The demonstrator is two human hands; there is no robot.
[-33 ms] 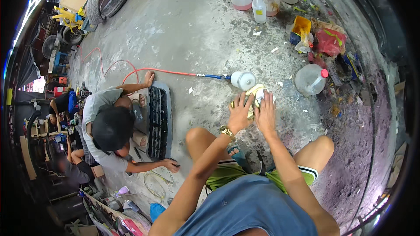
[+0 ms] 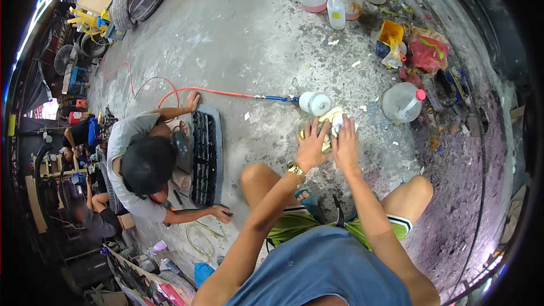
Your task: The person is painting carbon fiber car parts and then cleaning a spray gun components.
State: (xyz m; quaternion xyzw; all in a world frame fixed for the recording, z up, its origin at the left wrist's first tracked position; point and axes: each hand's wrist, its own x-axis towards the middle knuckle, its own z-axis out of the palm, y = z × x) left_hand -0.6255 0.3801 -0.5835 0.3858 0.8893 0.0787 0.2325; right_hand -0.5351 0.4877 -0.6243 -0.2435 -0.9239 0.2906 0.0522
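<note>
On the floor in front of me lies a crumpled pale yellow cloth [image 2: 326, 145], with a white patch [image 2: 338, 120] at its far right side. My left hand [image 2: 312, 146] rests on the cloth with its fingers stretched forward and apart; a gold watch circles that wrist. Beside it, my right hand [image 2: 346, 150] lies over the cloth's right side, fingers extended near the white patch. Just beyond the fingertips, a white cup-shaped container [image 2: 315, 103] lies on its side, with a blue fitting [image 2: 281, 98] and a red hose [image 2: 218, 92] running left from it.
At left a co-worker [image 2: 148, 164] squats beside a black slatted grille [image 2: 204, 158] with a grey frame. A clear jug with a red cap [image 2: 400, 105] stands right of my hands. Several plastic bottles [image 2: 336, 12] stand at the back, and litter [image 2: 429, 54] lies far right.
My right hand has shifted very slightly to the right, and the cloth's folds have moved a little. My left hand stays almost in place.
</note>
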